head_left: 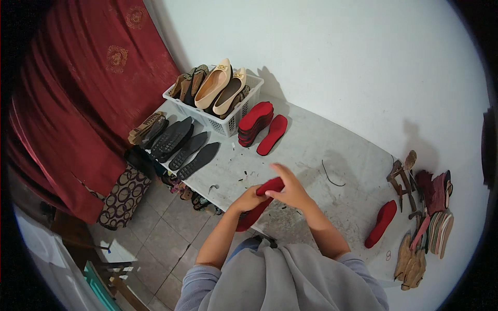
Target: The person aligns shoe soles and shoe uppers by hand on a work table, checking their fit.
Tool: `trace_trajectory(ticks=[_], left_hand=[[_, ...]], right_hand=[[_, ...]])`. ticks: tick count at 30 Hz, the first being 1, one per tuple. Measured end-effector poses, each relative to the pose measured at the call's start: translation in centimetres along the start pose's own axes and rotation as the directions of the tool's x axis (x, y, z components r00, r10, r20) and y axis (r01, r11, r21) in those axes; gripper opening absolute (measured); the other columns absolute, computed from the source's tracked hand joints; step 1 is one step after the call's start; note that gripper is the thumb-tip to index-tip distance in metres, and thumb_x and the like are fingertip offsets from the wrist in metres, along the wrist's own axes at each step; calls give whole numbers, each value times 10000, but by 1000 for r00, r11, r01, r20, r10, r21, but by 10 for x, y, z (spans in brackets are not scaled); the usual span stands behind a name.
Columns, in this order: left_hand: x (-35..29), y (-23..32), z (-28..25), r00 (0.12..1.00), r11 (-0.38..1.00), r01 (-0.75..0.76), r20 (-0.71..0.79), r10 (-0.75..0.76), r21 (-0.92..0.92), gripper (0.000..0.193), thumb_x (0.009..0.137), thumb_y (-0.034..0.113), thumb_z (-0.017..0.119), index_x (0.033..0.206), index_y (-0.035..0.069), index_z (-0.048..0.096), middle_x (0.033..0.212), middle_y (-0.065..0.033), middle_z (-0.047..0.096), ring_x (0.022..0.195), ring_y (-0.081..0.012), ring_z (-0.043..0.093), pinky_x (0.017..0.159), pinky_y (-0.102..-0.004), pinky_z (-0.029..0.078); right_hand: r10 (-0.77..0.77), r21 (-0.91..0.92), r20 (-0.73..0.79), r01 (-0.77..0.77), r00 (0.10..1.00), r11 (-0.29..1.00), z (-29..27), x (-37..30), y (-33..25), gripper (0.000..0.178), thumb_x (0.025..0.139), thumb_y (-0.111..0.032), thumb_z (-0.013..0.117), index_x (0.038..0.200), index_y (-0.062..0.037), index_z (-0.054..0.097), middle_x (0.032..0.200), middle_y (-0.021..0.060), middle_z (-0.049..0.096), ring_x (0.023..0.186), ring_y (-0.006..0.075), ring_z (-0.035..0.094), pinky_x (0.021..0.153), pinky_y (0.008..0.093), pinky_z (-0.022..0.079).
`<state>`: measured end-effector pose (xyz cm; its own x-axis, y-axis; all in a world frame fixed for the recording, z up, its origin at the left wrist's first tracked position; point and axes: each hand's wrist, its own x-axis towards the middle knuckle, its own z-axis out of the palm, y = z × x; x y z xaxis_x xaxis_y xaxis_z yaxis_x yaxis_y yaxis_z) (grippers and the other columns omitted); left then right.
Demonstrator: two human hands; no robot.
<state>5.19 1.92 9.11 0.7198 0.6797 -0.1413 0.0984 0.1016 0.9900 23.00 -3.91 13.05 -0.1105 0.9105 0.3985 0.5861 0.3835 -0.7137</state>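
Over the table's near edge I hold a red shoe insole [253,217] at a slant. My left hand [248,199] is closed around its middle, covering part of it. My right hand [291,189] is at its upper end, fingers stretched out and apart, the thumb against or very near the red surface. Further back, a stack of red insoles with dark edges [254,123] stands beside a single red insole [273,135] lying flat. Another red insole [381,224] lies at the right side of the table.
A white plastic basket [218,124] of shoes stands at the back left of the grey table [306,124]. Black soles [199,160] lie before it. Tools [407,181] and stacked strips [442,234] are at the right. A red curtain [93,78] hangs left.
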Motion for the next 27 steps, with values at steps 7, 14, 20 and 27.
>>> trace_trajectory(ticks=[7, 14, 20, 27], left_hand=[[17, -11, -11, 996, 815, -3, 72, -48, 580, 222, 826, 190, 610, 988, 40, 634, 869, -143, 651, 792, -223, 606, 727, -339, 456], [19, -49, -25, 992, 540, -72, 116, -48, 839, 260, 822, 284, 589, 988, 86, 618, 916, -153, 640, 866, -307, 611, 740, -401, 463], [15, -100, -1, 940, 226, -211, 133, 315, 951, 221, 851, 271, 546, 954, 76, 557, 845, -122, 621, 807, -290, 599, 705, -428, 434], [15, -92, 8, 957, 128, -159, 121, 264, 979, 241, 840, 312, 551, 917, 84, 540, 845, -80, 604, 806, -263, 578, 713, -405, 404]], right_hand=[[190, -234, -14, -188, 982, 954, 21, -24, 24, 230, 777, -247, 660, 845, -39, 590, 777, 154, 596, 720, 359, 571, 625, 414, 448], [331, -266, -284, -406, 900, 874, 22, -80, 81, 293, 795, -305, 647, 884, -34, 580, 786, 162, 590, 748, 363, 579, 638, 419, 457], [244, -276, -395, -368, 886, 888, 28, -107, 106, 267, 750, -270, 682, 840, -32, 600, 728, 157, 585, 696, 359, 557, 622, 413, 444], [305, -499, 128, -205, 944, 842, 10, -81, 88, 254, 800, -283, 609, 918, -65, 557, 813, 142, 577, 739, 358, 579, 635, 433, 461]])
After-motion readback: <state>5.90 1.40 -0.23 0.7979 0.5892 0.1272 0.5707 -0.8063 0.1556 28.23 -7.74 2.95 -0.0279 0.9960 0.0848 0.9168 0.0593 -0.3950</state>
